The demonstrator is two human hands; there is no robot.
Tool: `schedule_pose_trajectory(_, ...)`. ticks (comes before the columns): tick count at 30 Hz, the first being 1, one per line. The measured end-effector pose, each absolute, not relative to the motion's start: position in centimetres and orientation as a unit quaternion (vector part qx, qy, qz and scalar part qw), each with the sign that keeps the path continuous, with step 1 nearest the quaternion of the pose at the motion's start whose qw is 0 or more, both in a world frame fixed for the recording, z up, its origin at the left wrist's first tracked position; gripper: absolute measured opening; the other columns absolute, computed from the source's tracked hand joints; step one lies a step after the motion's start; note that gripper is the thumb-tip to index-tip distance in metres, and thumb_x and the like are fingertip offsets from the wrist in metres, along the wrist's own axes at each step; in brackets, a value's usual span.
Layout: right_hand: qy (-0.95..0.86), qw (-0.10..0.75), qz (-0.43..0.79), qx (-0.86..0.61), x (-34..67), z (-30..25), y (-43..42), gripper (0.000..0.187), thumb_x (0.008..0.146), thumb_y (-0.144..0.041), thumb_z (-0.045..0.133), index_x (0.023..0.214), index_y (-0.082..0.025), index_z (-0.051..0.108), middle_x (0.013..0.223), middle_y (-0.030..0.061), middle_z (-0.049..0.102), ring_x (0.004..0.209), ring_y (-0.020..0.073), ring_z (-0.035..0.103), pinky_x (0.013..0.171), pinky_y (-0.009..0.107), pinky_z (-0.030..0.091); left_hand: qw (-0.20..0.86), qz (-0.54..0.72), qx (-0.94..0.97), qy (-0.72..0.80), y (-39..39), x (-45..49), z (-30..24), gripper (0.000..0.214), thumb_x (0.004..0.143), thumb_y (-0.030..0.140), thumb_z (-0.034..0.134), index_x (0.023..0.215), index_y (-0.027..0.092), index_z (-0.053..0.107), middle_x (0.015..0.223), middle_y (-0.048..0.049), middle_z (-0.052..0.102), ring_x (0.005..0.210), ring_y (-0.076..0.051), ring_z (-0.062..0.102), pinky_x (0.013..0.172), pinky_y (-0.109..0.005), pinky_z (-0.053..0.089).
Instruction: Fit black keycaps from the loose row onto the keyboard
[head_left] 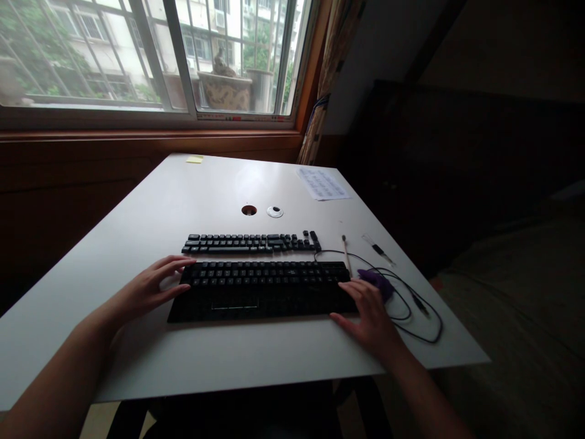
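Note:
A black keyboard [274,305] with a wide front palm rest lies on the white table. Keycaps stand on the rows at its back part. My left hand [144,286] holds its left end, the thumb on the edge and the fingers at the upper left corner. At the right end, my right hand [368,311] grips the lower right corner, fingers on top and thumb by the front edge. Behind the keyboard, loose black keycaps [242,244] are laid out in rows. A purple cloth [377,281] lies beside my right hand, partly hidden by it.
The keyboard's cable [436,338] loops over the right side of the white table [205,360]. A slim brush [346,253] and a wire-ended tool [378,249] lie nearby. Farther back are a cable hole [249,210], its round cover [275,211], printed sheets [323,184] and yellow notes [194,159].

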State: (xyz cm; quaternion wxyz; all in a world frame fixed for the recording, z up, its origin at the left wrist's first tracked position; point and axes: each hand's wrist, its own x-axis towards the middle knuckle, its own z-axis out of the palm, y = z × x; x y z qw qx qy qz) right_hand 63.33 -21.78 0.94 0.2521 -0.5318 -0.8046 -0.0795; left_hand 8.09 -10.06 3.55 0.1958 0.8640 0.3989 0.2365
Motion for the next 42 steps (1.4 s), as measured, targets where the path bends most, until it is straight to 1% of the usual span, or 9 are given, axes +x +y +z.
schedule_pose_trajectory(4, -0.809, 0.246, -0.077, -0.528, 63.24, 1.05, -21.78, 0.074, 0.094, -0.046, 0.07, 0.157, -0.027, 0.037, 0.15, 0.0132, 0.054, 0.143, 0.0363, 0.046, 0.116, 0.061, 0.044, 0.196, 0.238, 0.864, 0.399, -10.13, 8.17, 3.65, 0.051, 0.098, 0.051, 0.064, 0.144, 0.031, 0.056, 0.144, -0.0107, 0.06, 0.126, -0.028, 0.063, 0.103, -0.038, 0.058)
schedule_pose_trajectory(8, -0.805, 0.253, -0.075, -0.531, 63.2, 1.13, -21.79, 0.073, 0.094, -0.046, 0.07, 0.157, -0.028, 0.037, 0.141, 0.0123, 0.06, 0.138, 0.0355, 0.05, 0.114, 0.06, 0.046, 0.193, 0.238, 0.863, 0.401, -10.21, 8.32, 3.82, 0.051, 0.098, 0.053, 0.063, 0.144, 0.031, 0.057, 0.143, -0.0115, 0.061, 0.125, -0.028, 0.065, 0.102, -0.038, 0.059)
schedule_pose_trajectory(12, -0.808, 0.251, -0.077, -0.528, 63.27, 1.05, -21.79, 0.074, 0.095, -0.047, 0.068, 0.158, -0.028, 0.035, 0.15, 0.0122, 0.055, 0.142, 0.0359, 0.048, 0.115, 0.061, 0.044, 0.193, 0.246, 0.862, 0.4, -10.21, 8.39, 3.84, 0.051, 0.098, 0.054, 0.063, 0.143, 0.03, 0.058, 0.142, -0.0114, 0.061, 0.123, -0.028, 0.065, 0.102, -0.039, 0.059)
schedule_pose_trajectory(22, -0.811, 0.243, -0.072, -0.528, 63.22, 1.18, -21.83, 0.074, 0.095, -0.046, 0.068, 0.158, -0.028, 0.035, 0.149, 0.0111, 0.057, 0.142, 0.0349, 0.047, 0.116, 0.06, 0.044, 0.202, 0.238, 0.861, 0.402, -10.1, 8.1, 3.45, 0.051, 0.098, 0.051, 0.064, 0.144, 0.031, 0.056, 0.145, -0.0098, 0.058, 0.128, -0.027, 0.062, 0.106, -0.038, 0.057)
schedule_pose_trajectory(25, -0.803, 0.257, -0.079, -0.531, 63.19, 1.23, -21.87, 0.07, 0.094, -0.046, 0.069, 0.155, -0.028, 0.039, 0.139, 0.0118, 0.061, 0.137, 0.035, 0.051, 0.113, 0.059, 0.046, 0.205, 0.238, 0.859, 0.405, -10.16, 8.14, 3.51, 0.051, 0.098, 0.052, 0.064, 0.144, 0.032, 0.057, 0.145, -0.0097, 0.059, 0.128, -0.027, 0.062, 0.106, -0.038, 0.057)
schedule_pose_trajectory(30, -0.81, 0.243, -0.07, -0.529, 63.03, 1.45, -21.93, 0.066, 0.098, -0.043, 0.064, 0.156, -0.026, 0.036, 0.15, 0.0125, 0.055, 0.142, 0.0351, 0.046, 0.116, 0.061, 0.043, 0.208, 0.238, 0.857, 0.407, -10.16, 8.15, 3.56, 0.051, 0.098, 0.052, 0.064, 0.145, 0.033, 0.056, 0.145, -0.0093, 0.059, 0.128, -0.027, 0.062, 0.107, -0.039, 0.056)
schedule_pose_trajectory(34, -0.801, 0.265, -0.07, -0.533, 62.93, 1.6, -22.04, 0.059, 0.099, -0.039, 0.063, 0.152, -0.027, 0.041, 0.14, 0.0116, 0.062, 0.137, 0.0336, 0.05, 0.113, 0.059, 0.046, 0.209, 0.237, 0.859, 0.403, -10.08, 8.11, 3.49, 0.051, 0.098, 0.052, 0.064, 0.145, 0.032, 0.057, 0.144, -0.0098, 0.059, 0.127, -0.028, 0.062, 0.105, -0.04, 0.058)
schedule_pose_trajectory(39, -0.806, 0.256, -0.066, -0.53, 62.97, 1.56, -22.08, 0.062, 0.099, -0.039, 0.062, 0.155, -0.027, 0.038, 0.149, 0.0117, 0.057, 0.142, 0.0335, 0.048, 0.116, 0.059, 0.044, 0.202, 0.24, 0.861, 0.399, -10.09, 8.07, 3.51, 0.051, 0.098, 0.05, 0.065, 0.145, 0.032, 0.056, 0.144, -0.0096, 0.059, 0.125, -0.026, 0.063, 0.103, -0.037, 0.058)
schedule_pose_trajectory(42, -0.801, 0.258, -0.076, -0.535, 63.05, 1.52, -22.18, 0.056, 0.1, -0.038, 0.061, 0.152, -0.027, 0.043, 0.143, 0.0121, 0.061, 0.139, 0.0329, 0.051, 0.114, 0.058, 0.046, 0.203, 0.238, 0.862, 0.399, -10.12, 8.07, 3.56, 0.05, 0.098, 0.049, 0.065, 0.145, 0.032, 0.056, 0.144, -0.0096, 0.058, 0.126, -0.027, 0.063, 0.104, -0.036, 0.057)
